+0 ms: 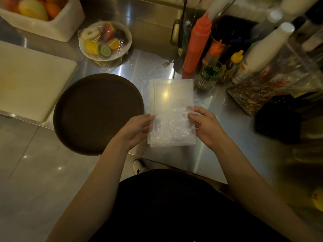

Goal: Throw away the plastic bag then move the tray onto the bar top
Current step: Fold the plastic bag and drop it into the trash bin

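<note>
**Plastic bag in both hands, tray waiting beside it**

The plastic bag [172, 112] is held over the near edge of the steel surface [218, 109], its far, flatter half lying toward the bottles and its near, crumpled half between the hands. The left hand [135, 131] pinches the bag's left edge with fingers curled round it; the right hand [206, 127] grips the right edge the same way — both closed on the bag, neither holding anything else. The round dark tray [97, 113] sits just to the left, its rim close to the bag and its near part hanging past the surface's edge.

The step in hand looks like gathering the bag for disposal. It would go best by bunching the loose plastic into one hand, so nothing trails toward the green glass [209, 76] or the squeeze bottles [197, 44] standing close behind it. A light film like this will spring open again unless squeezed firmly. A freed hand could then steady the tray, which looks none too settled where it overhangs.

Much is unclear. No bin shows anywhere in view, and no bar top can be picked out, so both destinations are out of sight. Whether the bag holds anything cannot be told — the crinkled part glints but shows no contents. The right side of the surface is dim and cluttered; the dark box [279, 119] there is hard to make out. The wrapped fruit plate [104, 40] and the cutting board [31, 79] stand well clear of the work.
</note>
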